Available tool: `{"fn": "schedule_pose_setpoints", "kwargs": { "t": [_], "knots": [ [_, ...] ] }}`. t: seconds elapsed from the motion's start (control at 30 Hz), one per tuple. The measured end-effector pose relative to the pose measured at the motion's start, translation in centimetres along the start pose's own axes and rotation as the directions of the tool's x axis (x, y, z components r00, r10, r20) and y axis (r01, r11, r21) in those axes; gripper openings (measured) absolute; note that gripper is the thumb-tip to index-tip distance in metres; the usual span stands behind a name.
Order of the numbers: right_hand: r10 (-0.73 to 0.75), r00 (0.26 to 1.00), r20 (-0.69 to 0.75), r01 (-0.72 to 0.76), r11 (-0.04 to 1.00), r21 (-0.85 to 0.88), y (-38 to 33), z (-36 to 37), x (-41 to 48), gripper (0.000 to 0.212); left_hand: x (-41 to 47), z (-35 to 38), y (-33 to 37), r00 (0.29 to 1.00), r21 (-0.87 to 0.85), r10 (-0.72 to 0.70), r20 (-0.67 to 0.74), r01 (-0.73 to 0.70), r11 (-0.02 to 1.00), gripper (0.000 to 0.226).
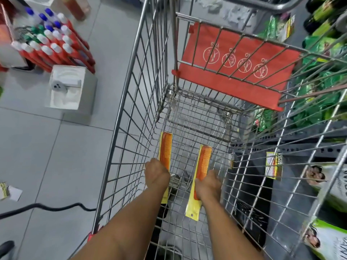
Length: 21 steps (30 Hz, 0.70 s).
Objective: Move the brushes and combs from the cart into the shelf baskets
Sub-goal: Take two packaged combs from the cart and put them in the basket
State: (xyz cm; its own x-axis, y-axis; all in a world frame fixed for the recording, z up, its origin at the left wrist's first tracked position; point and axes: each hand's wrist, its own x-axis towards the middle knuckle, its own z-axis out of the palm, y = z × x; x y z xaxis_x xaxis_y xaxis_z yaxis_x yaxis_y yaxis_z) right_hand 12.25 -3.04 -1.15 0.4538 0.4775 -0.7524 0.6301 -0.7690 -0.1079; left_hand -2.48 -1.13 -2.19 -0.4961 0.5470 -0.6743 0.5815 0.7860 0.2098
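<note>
a: what's around?
b: grey tiled floor [56, 147], with red bottles [54, 47] in a rack to the left and dark shelves [281, 147] of green packets to the right.
a: and the cart?
b: a wire cart [120, 113], its red child-seat flap [234, 66] folded up at the far end. both arms reach down inside it.
a: what's in it?
b: two orange combs on yellow cards, just above the mesh bottom.
a: the hands?
b: the left hand [156, 174] is clenched around the near end of the left comb [165, 149]. the right hand [208, 184] grasps the right comb [203, 162] at mid-length, its card hanging out below the fist.
</note>
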Motion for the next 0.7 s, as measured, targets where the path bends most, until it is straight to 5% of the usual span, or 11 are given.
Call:
{"fn": "schedule_pose_setpoints", "kwargs": {
  "t": [0.17, 0.33, 0.5, 0.7],
  "knots": [
    [0.003, 1.0, -0.004, -0.003, 0.994, 0.113, -0.3, -0.3, -1.0, 0.018, -0.3, -1.4, -0.4, 0.994, -0.143, 0.041, 0.105, -0.026, 0.989, 0.024],
    [-0.016, 0.998, -0.058, 0.03, 0.967, 0.252, -0.8, -3.3, -3.2, 0.018, -1.3, -3.4, -0.2, 0.991, -0.267, 0.073, 0.115, -0.04, 0.963, 0.05],
    [-0.065, 0.989, -0.132, 0.108, 0.929, 0.353, -1.7, -7.1, -6.3, 0.024, -3.3, -6.2, 1.0, 0.981, -0.431, 0.133, 0.144, -0.058, 0.9, 0.03],
    [-0.15, 0.956, -0.252, 0.259, 0.834, 0.487, -1.4, -12.1, -12.2, 0.016, -7.1, -10.7, 3.5, 0.908, -0.607, 0.391, 0.151, -0.227, 0.762, 0.012]
  ]
}}
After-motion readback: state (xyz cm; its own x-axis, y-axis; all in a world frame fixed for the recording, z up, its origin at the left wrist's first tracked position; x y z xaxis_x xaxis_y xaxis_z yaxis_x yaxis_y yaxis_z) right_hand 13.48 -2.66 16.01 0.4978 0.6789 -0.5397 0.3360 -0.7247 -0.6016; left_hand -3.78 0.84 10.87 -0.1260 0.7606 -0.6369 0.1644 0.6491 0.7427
